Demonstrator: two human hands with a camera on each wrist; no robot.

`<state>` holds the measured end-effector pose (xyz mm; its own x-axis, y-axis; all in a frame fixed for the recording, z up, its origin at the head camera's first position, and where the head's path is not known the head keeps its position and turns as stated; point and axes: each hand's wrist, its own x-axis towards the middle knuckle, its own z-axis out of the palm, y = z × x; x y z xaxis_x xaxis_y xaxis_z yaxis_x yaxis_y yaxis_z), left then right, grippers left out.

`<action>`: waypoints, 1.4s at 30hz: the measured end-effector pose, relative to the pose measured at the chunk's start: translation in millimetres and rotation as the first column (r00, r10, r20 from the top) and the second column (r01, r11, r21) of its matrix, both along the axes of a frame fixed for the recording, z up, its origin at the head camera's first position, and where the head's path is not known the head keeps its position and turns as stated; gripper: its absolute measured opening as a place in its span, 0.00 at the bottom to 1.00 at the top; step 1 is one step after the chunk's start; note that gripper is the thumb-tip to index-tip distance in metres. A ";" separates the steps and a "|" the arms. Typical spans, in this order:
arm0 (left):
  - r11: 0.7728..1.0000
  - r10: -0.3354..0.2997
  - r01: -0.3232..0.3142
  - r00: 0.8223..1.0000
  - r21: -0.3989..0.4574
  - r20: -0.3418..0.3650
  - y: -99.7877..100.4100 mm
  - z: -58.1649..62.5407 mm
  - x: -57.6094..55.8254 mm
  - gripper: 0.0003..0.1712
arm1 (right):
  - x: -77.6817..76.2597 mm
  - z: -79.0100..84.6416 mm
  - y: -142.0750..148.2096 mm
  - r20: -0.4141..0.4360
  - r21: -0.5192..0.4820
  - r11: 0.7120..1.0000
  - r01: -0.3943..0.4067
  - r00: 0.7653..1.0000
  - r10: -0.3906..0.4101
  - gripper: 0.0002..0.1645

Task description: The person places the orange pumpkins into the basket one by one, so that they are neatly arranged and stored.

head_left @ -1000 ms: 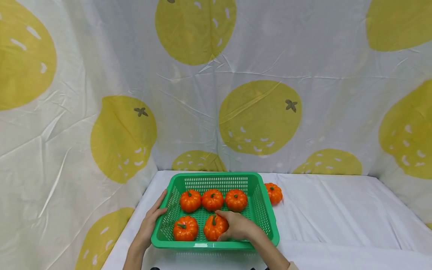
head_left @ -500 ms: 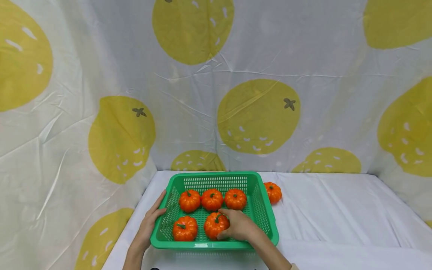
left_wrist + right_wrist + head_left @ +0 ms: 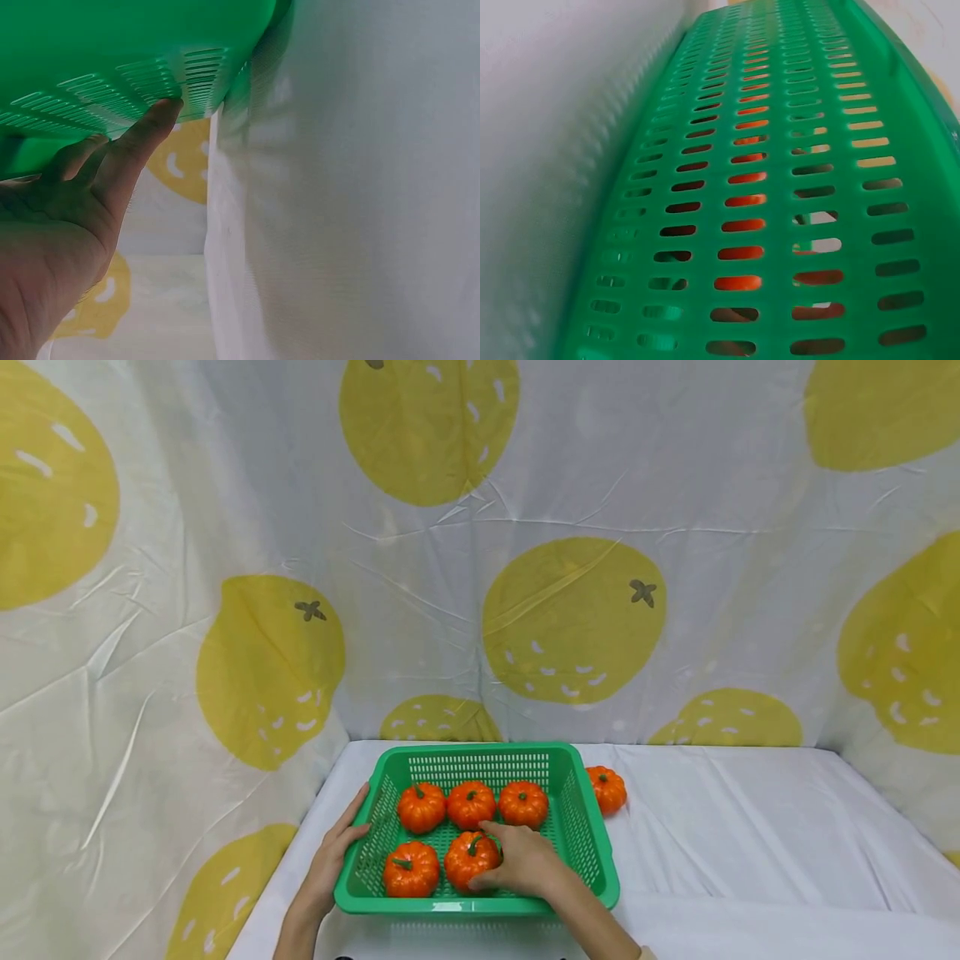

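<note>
A green plastic basket [image 3: 480, 905] with slotted walls stands on the white-covered table. In the head view my right hand [image 3: 521, 860] reaches over its front right part, thumb and fingers curled around a small orange pumpkin [image 3: 469, 863] at the front middle. My left hand [image 3: 327, 862] lies along the basket's left side; in the left wrist view its straight fingers [image 3: 142, 139] touch the slotted wall. Also in the basket are a front-left pumpkin [image 3: 412, 870] and three along the back, including a middle one [image 3: 471, 805]. In the right wrist view, the basket wall [image 3: 780, 202] hides my right hand.
One more pumpkin [image 3: 606, 790] sits on the table just outside the basket's right wall. White cloth [image 3: 750, 835] covers the table. A curtain with yellow lemon prints [image 3: 573, 618] hangs behind and at the sides.
The pumpkin in my right hand went slightly right with its stem tilting, then back left past its first place. The hand has followed it left. My left hand and the basket stay put.
</note>
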<state>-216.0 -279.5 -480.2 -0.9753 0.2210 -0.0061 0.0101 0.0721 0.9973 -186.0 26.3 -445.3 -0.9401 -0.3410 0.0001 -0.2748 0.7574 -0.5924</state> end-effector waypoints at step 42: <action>1.000 -0.005 0.005 1.000 0.007 0.013 -0.7 1.2 0.9 0.38 | -63.0 -63.1 181.5 0.001 -0.316 0.873 0.371 0.920 -0.391 0.50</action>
<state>-215.1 -280.2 -479.0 -0.9740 0.2258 -0.0172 -0.0024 0.0656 0.9978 -249.0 207.8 -508.4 -0.9918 0.0698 0.1074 -0.0449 0.5960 -0.8017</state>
